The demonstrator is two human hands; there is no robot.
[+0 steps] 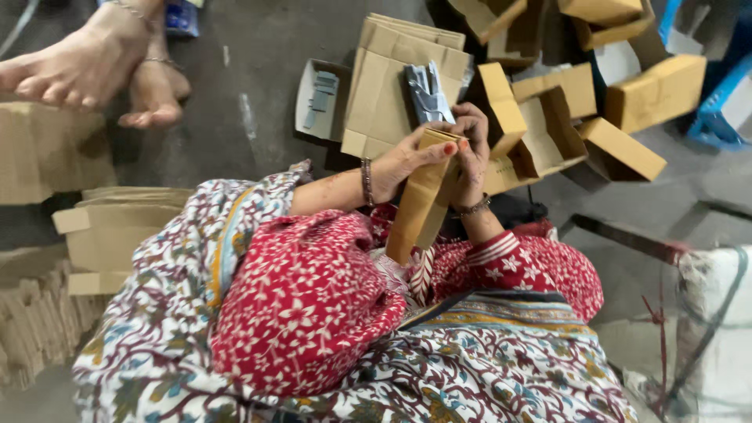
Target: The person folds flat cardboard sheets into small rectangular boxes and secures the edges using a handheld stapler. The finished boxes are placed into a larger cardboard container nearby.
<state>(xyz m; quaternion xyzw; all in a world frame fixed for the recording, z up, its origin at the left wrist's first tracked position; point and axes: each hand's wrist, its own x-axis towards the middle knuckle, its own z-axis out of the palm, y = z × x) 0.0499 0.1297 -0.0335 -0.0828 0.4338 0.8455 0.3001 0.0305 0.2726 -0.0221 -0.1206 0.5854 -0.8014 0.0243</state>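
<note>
Down on the grey floor, the biggest thing around you is the spread of brown cardboard: a heap of made-up small boxes lies ahead and to your right, and stacks of flat blanks sit on your left, close to your knee. Just in front of your hands rests a flat folded carton with a bundle of silvery packets on top of it (an open tray of similar packets sits right beside it). Another person's bare feet show at the far left. In your lap you hold a narrow brown carton, tilted, its open top end up between your hands. Your left hand has its grip closed around the carton's upper side, while your right hand pinches the top flap, fingers together on the cardboard.
</note>
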